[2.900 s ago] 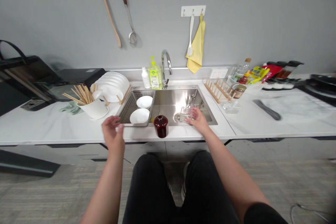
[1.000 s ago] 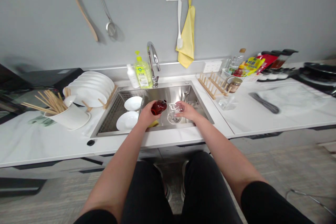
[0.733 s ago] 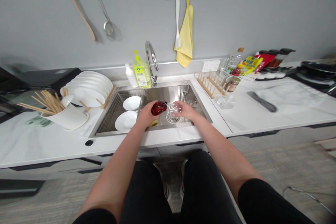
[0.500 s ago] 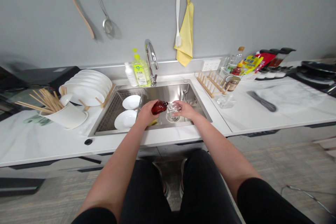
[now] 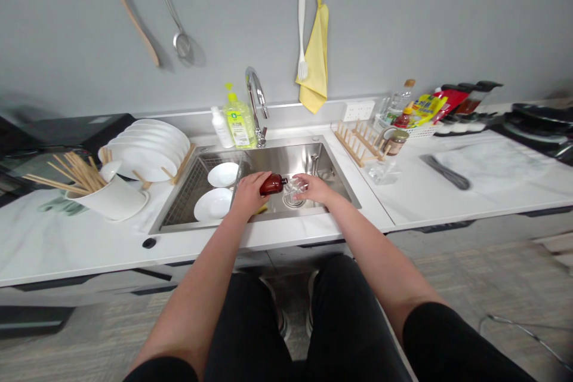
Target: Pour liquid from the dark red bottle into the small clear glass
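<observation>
Over the sink (image 5: pixel 308 215), my left hand (image 5: pixel 249 194) is closed around a dark red-brown bottle (image 5: pixel 271 184). The bottle lies tipped on its side, its black neck pointing right. My right hand (image 5: pixel 313 187) grips a small clear glass (image 5: pixel 296 187), whose opening is close to the bottle's neck. Whether liquid is flowing between them I cannot tell. A bit of yellow cloth or sponge (image 5: pixel 261 209) shows below the bottle. Two white bowls (image 5: pixel 213 204) sit in the left part of the sink, beside my left hand.
A chrome faucet (image 5: pixel 256 101) rises behind the sink, next to a green soap bottle (image 5: pixel 239 122). White plates (image 5: pixel 150 143) stand in a rack at left, near a chopstick holder (image 5: pixel 114 197). At right are a wooden rack (image 5: pixel 358 142), a jar (image 5: pixel 396 142) and seasoning bottles.
The bottle has turned to lie nearly level, its neck nearer the glass. My right hand has tilted the glass slightly. The camera view has shifted a little.
</observation>
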Demonstrator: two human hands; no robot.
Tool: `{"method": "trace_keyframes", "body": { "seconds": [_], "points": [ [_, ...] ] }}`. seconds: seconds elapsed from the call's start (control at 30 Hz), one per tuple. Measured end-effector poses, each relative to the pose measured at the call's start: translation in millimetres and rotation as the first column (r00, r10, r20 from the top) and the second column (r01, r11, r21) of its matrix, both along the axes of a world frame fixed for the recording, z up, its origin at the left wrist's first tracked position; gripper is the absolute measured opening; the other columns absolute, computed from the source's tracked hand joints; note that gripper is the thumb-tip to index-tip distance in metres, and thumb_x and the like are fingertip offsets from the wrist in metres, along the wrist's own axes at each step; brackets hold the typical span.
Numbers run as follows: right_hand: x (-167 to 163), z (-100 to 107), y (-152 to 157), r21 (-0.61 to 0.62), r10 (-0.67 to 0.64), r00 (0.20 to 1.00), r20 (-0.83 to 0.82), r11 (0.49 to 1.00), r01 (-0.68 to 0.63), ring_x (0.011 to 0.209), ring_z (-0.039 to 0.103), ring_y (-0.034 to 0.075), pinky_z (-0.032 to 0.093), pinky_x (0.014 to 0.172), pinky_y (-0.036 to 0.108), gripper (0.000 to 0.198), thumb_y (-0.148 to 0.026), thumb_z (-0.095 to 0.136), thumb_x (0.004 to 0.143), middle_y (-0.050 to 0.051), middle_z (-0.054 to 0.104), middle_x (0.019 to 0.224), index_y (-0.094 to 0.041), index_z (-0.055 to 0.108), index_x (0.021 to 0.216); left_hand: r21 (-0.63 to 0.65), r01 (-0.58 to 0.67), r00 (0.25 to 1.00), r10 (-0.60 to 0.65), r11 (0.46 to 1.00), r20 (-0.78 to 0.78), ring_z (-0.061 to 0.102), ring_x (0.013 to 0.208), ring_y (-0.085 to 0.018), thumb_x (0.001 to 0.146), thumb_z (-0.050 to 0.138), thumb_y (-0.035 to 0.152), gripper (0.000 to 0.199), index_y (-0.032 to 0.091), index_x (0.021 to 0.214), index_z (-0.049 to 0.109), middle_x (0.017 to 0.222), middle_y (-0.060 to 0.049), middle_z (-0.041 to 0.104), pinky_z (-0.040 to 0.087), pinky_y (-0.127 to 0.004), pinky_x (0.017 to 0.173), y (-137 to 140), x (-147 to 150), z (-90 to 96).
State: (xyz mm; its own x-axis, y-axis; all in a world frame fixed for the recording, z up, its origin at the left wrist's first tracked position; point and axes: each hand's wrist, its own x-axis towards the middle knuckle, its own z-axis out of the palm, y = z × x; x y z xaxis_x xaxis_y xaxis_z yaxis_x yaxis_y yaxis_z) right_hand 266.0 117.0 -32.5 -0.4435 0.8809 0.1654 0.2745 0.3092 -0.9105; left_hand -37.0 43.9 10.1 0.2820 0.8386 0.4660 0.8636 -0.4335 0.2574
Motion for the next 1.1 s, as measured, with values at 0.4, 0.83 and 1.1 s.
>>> {"method": "trace_keyframes", "body": {
  "seconds": [0.4, 0.83, 1.1],
  "points": [
    [0, 9, -6, 0.003, -0.004, 0.999, 0.046, 1.0, 0.004, 0.109, 0.077, 0.025, 0.061, 0.103, 0.038, 0.082, -0.03, 0.107, 0.062, 0.008, 0.082, 0.12, -0.022, 0.076, 0.138, 0.035, -0.043, 0.995, 0.046, 0.998, -0.089, 0.063, 0.146, -0.037, 0.084, 0.077, 0.016, 0.081, 0.028, 0.162, 0.062, 0.159, -0.011, 0.069, 0.044, -0.053, 0.126, -4, 3, 2.6],
    [-1, 15, -11, 0.012, -0.019, 0.996, 0.089, 1.0, 0.018, 0.109, 0.078, 0.026, 0.06, 0.104, 0.039, 0.08, -0.028, 0.106, 0.062, 0.008, 0.083, 0.118, -0.021, 0.077, 0.136, 0.067, -0.037, 0.991, 0.045, 0.997, -0.128, 0.062, 0.145, -0.036, 0.083, 0.071, 0.012, 0.079, 0.027, 0.16, 0.065, 0.158, -0.01, 0.07, 0.042, -0.054, 0.127, -7, 6, 7.7],
    [-2, 12, -9, 0.022, -0.011, 0.994, 0.107, 1.0, 0.008, 0.109, 0.077, 0.026, 0.061, 0.101, 0.039, 0.077, -0.028, 0.106, 0.061, 0.007, 0.082, 0.117, -0.022, 0.078, 0.133, 0.092, -0.026, 0.991, 0.038, 0.995, -0.129, 0.06, 0.144, -0.036, 0.084, 0.068, 0.012, 0.077, 0.027, 0.159, 0.066, 0.156, -0.009, 0.071, 0.042, -0.053, 0.127, -9, 7, 9.4]
  ]
}}
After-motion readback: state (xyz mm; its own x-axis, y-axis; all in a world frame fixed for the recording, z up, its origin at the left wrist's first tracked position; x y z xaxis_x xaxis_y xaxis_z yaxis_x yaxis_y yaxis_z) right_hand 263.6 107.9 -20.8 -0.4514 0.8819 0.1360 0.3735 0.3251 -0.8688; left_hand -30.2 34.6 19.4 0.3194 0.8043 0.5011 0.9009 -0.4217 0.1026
